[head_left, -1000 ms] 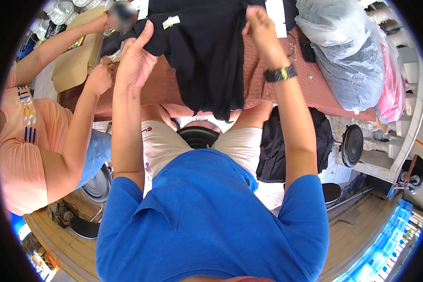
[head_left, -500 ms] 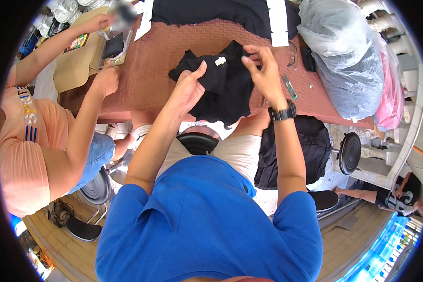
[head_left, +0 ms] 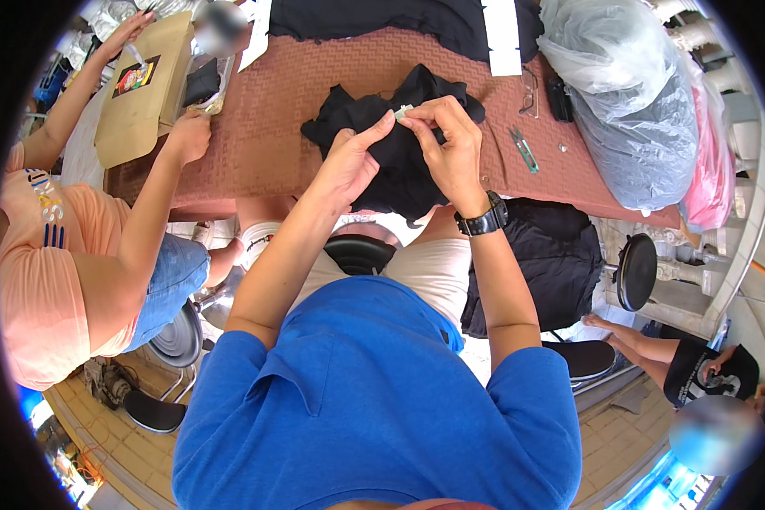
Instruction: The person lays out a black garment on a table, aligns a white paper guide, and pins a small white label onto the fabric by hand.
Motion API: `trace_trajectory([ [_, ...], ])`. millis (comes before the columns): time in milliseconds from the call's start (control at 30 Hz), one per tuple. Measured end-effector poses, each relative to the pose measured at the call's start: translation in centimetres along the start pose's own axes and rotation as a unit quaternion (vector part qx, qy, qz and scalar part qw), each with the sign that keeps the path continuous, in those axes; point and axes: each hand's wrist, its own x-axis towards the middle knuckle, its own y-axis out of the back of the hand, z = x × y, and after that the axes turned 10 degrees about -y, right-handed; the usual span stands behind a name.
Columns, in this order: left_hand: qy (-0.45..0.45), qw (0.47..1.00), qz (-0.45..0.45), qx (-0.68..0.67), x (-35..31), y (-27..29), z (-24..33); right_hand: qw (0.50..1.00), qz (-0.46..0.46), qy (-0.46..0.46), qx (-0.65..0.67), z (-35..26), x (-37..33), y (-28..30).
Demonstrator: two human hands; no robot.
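A black garment (head_left: 399, 174) lies bunched on the table before me, its lower part hanging over the near edge. Near its upper edge is a small white label (head_left: 402, 111). My left hand (head_left: 353, 166) grips the garment with the thumb stretched up to the label. From the other side, my right hand (head_left: 450, 149) pinches the label between thumb and forefinger. The wrist of that arm wears a black watch (head_left: 482, 219). Cloth and fingers partly hide each other where the two hands meet.
Green-handled thread snips (head_left: 524, 150) and eyeglasses (head_left: 529, 92) lie right of the garment. Plastic-wrapped bundles (head_left: 633, 119) stand on the right. Black cloth (head_left: 531, 268) is piled beside my leg. At left sits a co-worker (head_left: 55, 272) by a cardboard box (head_left: 144, 93).
My right hand has come left and down to the label and now pinches it. The co-worker's far hand has moved up and left. A person at lower right has shifted.
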Motion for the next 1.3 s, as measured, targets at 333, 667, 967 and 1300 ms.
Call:
trace_trajectory([
  [333,-0.015,0.992,0.080,0.092,1.7,2.5,-2.5,0.987,0.032,-0.036,0.151,-3.5,-4.8,1.6],
  [667,-0.054,0.988,0.015,0.143,-0.2,0.3,-1.4,0.926,-0.104,-0.087,0.354,-9.9,-11.3,6.5],
  [967,0.019,0.987,0.071,0.143,0.8,2.4,-3.0,0.783,-0.282,-0.162,0.529,-12.6,-14.2,8.3],
  [1300,0.060,0.995,0.067,0.033,-0.2,1.8,-2.5,0.635,-0.376,-0.186,0.649,-12.7,-16.6,8.9],
])
